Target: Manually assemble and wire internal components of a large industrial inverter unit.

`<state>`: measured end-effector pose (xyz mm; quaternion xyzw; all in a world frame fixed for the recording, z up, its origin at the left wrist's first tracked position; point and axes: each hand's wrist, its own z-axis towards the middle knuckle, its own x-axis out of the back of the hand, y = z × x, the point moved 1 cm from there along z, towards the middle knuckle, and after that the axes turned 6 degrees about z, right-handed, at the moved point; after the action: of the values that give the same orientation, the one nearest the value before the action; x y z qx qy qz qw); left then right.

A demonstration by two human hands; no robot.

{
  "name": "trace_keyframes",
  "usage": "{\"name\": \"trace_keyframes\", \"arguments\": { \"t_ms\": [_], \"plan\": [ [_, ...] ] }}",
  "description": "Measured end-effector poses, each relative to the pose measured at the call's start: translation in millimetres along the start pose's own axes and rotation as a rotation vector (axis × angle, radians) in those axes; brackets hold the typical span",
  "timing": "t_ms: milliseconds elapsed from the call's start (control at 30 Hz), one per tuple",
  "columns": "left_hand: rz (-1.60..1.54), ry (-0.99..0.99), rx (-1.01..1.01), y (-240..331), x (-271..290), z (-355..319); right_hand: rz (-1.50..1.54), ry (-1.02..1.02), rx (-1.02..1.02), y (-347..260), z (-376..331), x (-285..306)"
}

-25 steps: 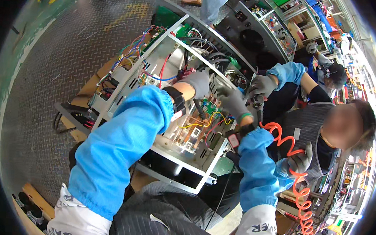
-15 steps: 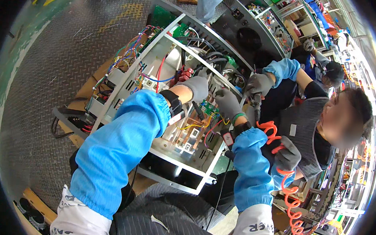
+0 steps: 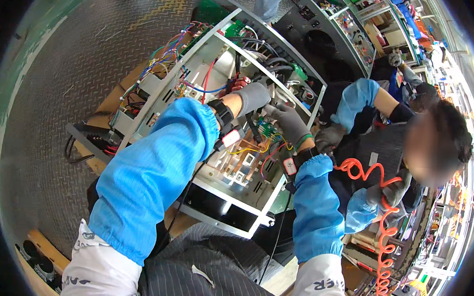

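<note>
An open metal equipment cabinet (image 3: 221, 198) lies before me, with wiring and boards inside. My left hand (image 3: 254, 98), in a grey glove, is curled low inside it next to red terminal parts (image 3: 241, 84); its fingertips are hidden. My right hand (image 3: 291, 124), also gloved, reaches in from the right with fingers bent together toward the left hand. What either hand grips cannot be made out. Close below the right hand are a small green circuit board (image 3: 268, 130) and yellow wires (image 3: 247, 150). Copper plates (image 3: 235, 164) with pale square blocks lie lower in the cabinet.
A co-worker (image 3: 374, 144) leans in at the right, gloved hands near a coiled orange air hose (image 3: 387, 231). Bundled coloured wires (image 3: 169, 58) hang along the cabinet's left side. A second dark cabinet (image 3: 328, 40) stands behind. Patterned metal flooring (image 3: 80, 65) lies left.
The co-worker's hand with the air tool has drawn back from the cabinet, and the other hand has moved right with the hose. My hands stay close together inside, shifted slightly.
</note>
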<state>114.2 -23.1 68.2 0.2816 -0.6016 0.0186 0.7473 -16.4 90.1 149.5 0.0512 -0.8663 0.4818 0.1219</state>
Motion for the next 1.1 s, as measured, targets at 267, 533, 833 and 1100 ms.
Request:
{"name": "trace_keyframes", "arguments": {
  "t_ms": [267, 533, 833, 1100],
  "plan": [
    [-0.121, 0.069, 0.427, 29.8, -22.6, 7.9, 0.028, 0.086, 0.062, 1.2, 6.5, 5.6],
    [-0.345, 0.009, 0.819, -24.2, -37.0, -2.2, -0.037, 0.045, 0.134, -25.9, 16.2, -15.9],
    [-0.264, -0.211, 0.473, 36.9, 7.1, 18.1, 0.155, -0.077, -0.083, 14.3, -6.0, 49.8],
    [-0.240, -0.175, 0.260, 7.4, -6.8, 9.6, -0.069, 0.238, 0.311, 48.5, 14.1, 47.2]
  ]
}}
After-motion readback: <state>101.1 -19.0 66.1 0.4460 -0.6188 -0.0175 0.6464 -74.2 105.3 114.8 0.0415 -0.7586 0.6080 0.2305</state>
